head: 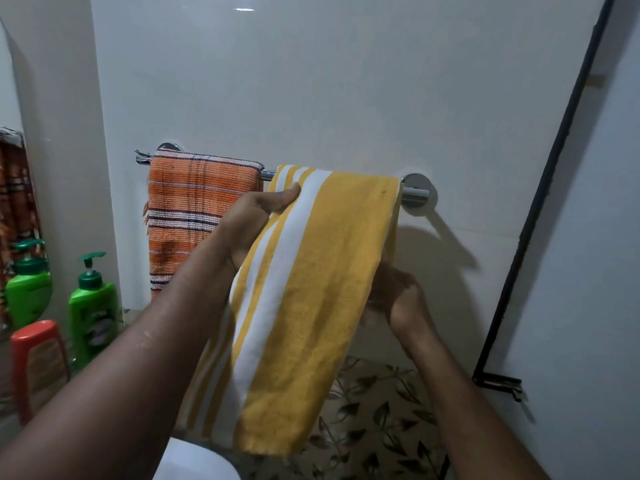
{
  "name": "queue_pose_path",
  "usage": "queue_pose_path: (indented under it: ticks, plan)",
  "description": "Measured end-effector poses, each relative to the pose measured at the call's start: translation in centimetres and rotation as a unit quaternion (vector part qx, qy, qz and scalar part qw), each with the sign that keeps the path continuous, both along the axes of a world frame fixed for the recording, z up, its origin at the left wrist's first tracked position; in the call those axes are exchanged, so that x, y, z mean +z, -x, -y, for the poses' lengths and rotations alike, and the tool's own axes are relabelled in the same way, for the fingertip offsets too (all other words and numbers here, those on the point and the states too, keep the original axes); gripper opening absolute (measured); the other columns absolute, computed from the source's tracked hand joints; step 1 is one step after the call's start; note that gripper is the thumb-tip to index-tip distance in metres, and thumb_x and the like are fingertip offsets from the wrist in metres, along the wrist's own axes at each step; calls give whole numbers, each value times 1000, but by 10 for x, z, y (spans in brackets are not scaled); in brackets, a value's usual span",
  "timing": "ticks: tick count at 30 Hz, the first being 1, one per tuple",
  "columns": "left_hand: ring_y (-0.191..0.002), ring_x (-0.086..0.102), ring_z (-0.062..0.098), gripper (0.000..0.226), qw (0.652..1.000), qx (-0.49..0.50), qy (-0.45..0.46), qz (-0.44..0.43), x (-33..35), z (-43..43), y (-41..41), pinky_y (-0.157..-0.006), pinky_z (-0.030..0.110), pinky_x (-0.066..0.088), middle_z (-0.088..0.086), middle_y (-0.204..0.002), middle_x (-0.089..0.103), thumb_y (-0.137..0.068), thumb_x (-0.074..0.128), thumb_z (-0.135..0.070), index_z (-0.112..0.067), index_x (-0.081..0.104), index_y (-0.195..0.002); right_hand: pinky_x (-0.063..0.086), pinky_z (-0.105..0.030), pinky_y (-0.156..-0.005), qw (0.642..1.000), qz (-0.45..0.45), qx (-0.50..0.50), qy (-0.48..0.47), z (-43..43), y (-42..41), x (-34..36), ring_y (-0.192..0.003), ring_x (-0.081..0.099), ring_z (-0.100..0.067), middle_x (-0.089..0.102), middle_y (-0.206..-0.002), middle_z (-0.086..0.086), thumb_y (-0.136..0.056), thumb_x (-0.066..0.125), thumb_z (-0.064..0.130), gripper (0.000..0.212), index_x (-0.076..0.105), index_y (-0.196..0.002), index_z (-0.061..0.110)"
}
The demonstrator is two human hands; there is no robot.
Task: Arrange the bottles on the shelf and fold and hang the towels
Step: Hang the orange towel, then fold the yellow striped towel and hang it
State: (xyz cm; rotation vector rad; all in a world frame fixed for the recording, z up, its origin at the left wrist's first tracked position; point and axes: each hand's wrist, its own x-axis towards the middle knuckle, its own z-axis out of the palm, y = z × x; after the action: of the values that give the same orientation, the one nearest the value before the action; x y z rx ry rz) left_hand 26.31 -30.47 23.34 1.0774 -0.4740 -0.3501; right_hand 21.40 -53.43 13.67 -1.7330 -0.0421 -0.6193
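Note:
A folded yellow towel with white stripes [311, 289] lies draped over the chrome towel bar [415, 192] on the white wall, its front part slanting toward me. My left hand [256, 216] grips its left edge near the bar, thumb on top of the cloth. My right hand [401, 299] is under the towel's right side, fingers hidden behind the cloth. An orange checked towel [194, 209] hangs folded on the left part of the same bar. A green pump bottle [93, 306] stands at the lower left beside a red-capped bottle [38, 358].
A mirror at the far left reflects another green pump bottle [29, 285] and patterned cloth. A black pipe [540, 202] runs down the right wall to a bracket. Below are leaf-patterned tiles [374, 417] and a white rounded fixture [194, 462].

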Motion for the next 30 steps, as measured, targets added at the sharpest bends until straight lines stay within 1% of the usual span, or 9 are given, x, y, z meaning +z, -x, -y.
queue_pose_path:
  ticks: [2,6,9,12,15,18,23,27,30]
  plan:
    - [-102,77,34,36,1000,6,21,11,2,1,-4,-84,44,65,21,-118,76,-99,52,-20,3,79,-109,56,-29,-68,992,127,14,-7,-7,6,13,-79,73,-10,77,-87,4,-96,65,38,33,75,-99,6]
    - [-90,78,32,32,999,0,40,20,9,6,-7,-85,45,64,18,-103,78,-90,59,-21,1,82,-96,42,-28,-53,968,224,-87,77,-22,12,31,-54,50,0,59,-58,13,-87,52,80,56,57,-66,28]
    - [-88,77,32,32,999,3,32,16,9,9,-8,-86,46,62,18,-103,78,-93,58,-21,0,82,-96,48,-38,-55,971,233,-49,-18,-26,5,45,-58,53,-8,61,-62,8,-100,58,41,35,64,-72,21]
    - [-83,78,31,29,999,34,16,5,5,14,0,-76,44,66,16,-98,78,-103,55,-19,0,76,-104,40,-31,-58,973,137,63,-176,-26,0,52,-52,47,-9,53,-56,9,-109,45,22,53,57,-57,26]
    - [-71,78,25,19,993,109,0,43,3,18,4,-60,32,63,11,-85,80,-103,59,-14,-1,73,-100,57,-44,-89,945,90,188,-253,-26,-2,54,-100,73,-29,76,-107,-11,-105,45,55,51,77,-106,16]
    - [-73,77,23,10,972,199,-34,120,3,17,-1,-69,34,64,11,-86,80,-99,67,-10,-6,75,-94,52,-60,-105,948,105,168,-248,-28,0,65,-126,65,-39,68,-133,-24,-100,59,51,61,65,-132,-1]
    - [-83,79,18,26,921,333,-78,185,16,16,-18,-76,37,65,6,-95,81,-86,85,-21,-12,72,-107,60,-54,-94,979,150,28,-134,-20,-10,95,-97,75,-34,77,-93,-15,-91,75,6,4,76,-91,2]
    - [-78,77,13,41,909,349,-92,210,35,18,-23,-72,34,63,3,-98,78,-84,87,-24,-11,67,-117,59,-61,-80,984,152,-43,-86,-15,-20,118,-77,64,-26,66,-82,-11,-76,83,31,44,64,-89,-8]
    - [-59,66,5,51,877,395,-149,230,38,13,-27,-51,23,50,3,-101,72,-80,89,-33,-20,63,-121,57,-44,-69,985,129,-104,-39,-10,-22,121,-68,64,-23,67,-73,-4,-73,84,43,45,67,-82,2]
